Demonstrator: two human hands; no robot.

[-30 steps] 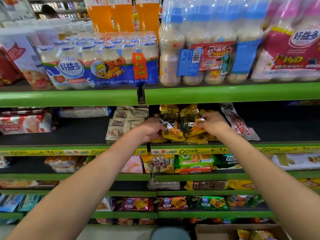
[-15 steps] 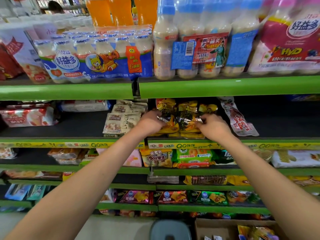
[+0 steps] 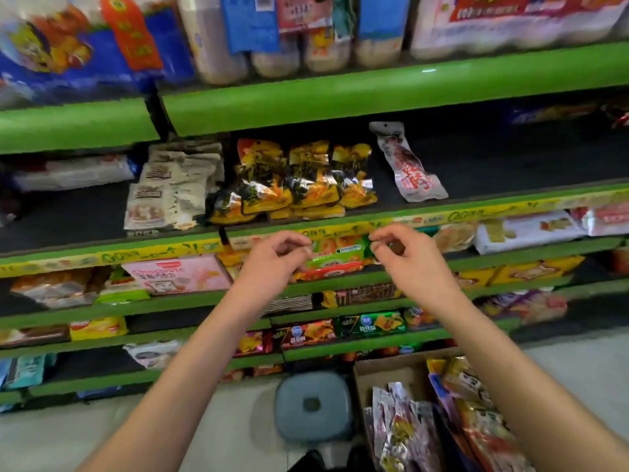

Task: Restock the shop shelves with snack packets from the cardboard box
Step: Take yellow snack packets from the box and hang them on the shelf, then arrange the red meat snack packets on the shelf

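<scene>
- Yellow-and-black snack packets [image 3: 299, 180] sit in a tight overlapping bunch on the dark second shelf [image 3: 493, 165], upright-ish and leaning back, right at the front lip.
- Just to their right, a lone white-and-red packet [image 3: 410, 166] lies tilted on the same shelf, apart from the bunch.
- To their left, a stack of beige packets [image 3: 170, 189] fans out, its right edge touching or nearly touching the yellow bunch; the blur makes it hard to call.
- Left hand [image 3: 272, 264] hangs in front of the yellow price strip [image 3: 340, 229], below the packets and clear of them, fingers loosely curled, nothing in it.
- Right hand [image 3: 405, 257] is level with it, a little apart, fingers also loosely curled, thumb near the fingertips, and nothing held that I can make out.
- Between and behind the two hands, a green-and-orange packet [image 3: 337, 255] lies on the third shelf down.
- Down at the floor, the cardboard box [image 3: 384, 373] stands open at lower right, packed with more packets [image 3: 405, 424] in silver, purple, yellow and red standing on end.
- A grey stool [image 3: 313, 405] sits just left of the box, touching or nearly so.
- On the top shelf, drink bottles [image 3: 272, 46] in multipacks line up above the green shelf edge [image 3: 374, 93], heavily blurred.
- A pink box [image 3: 177, 274] rests on the third shelf, left of the left forearm.
- Lower shelves carry rows of red and green snack packs [image 3: 340, 330], too smeared to read.
</scene>
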